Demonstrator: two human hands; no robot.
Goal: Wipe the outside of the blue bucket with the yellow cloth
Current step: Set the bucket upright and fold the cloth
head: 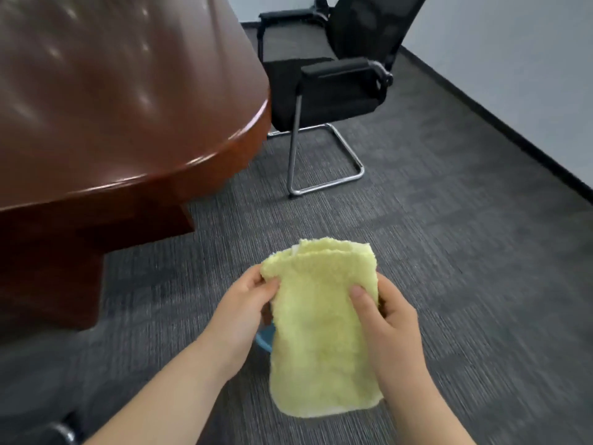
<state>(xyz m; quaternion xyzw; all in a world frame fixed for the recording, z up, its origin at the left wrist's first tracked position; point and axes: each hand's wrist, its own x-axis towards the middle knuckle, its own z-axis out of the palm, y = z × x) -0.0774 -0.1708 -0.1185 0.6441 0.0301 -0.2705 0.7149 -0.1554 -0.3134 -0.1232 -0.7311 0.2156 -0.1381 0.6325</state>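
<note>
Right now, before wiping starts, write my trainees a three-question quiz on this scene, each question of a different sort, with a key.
1. True or false: only one hand holds the yellow cloth.
2. Which is mostly hidden behind the cloth? A) black chair B) blue bucket C) wooden table
3. Fill in: the chair stands on grey ____.

Key:
1. False; the left hand and right hand both grip it.
2. B
3. carpet
</note>
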